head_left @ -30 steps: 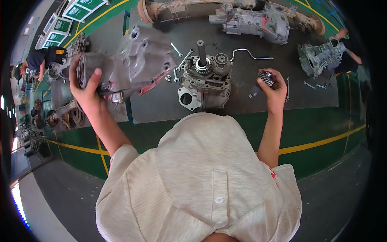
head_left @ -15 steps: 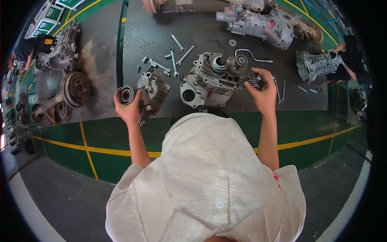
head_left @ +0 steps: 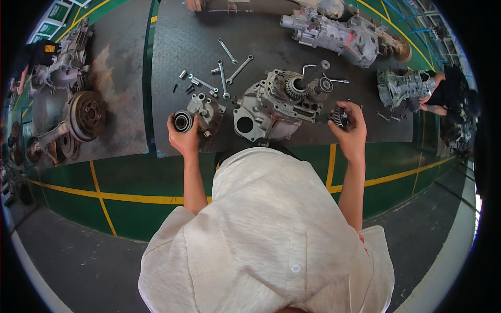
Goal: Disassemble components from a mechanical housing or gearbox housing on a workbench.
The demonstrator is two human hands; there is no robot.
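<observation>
My left hand (head_left: 185, 142) is closed around a dark ring-shaped bearing (head_left: 182, 121), its round opening facing up. Just behind it, a small cast-metal housing (head_left: 207, 110) lies at the bench edge; I cannot tell whether they touch. My right hand (head_left: 353, 136) grips a toothed gear (head_left: 340, 118) between thumb and fingers, right of the gearbox. Between my hands sits an opened gearbox case (head_left: 271, 107) with a round hole in its left flange. A gear on an upright shaft (head_left: 296, 87) and a second shaft end (head_left: 324, 85) stick up from it.
Combination wrenches (head_left: 226, 51), sockets and small bolts lie left of the gearbox. A bent handle tool (head_left: 309, 67) lies behind it. Another gearbox (head_left: 339, 37) rests at the back. A person (head_left: 451, 91) handles a gearbox (head_left: 399, 89) at right. Axle parts with a drum (head_left: 86, 116) occupy the left bench.
The view has shifted and turned slightly. My left hand has come inward with the bearing, closer to the gearbox. My right hand still holds the gear, a little lower in view.
</observation>
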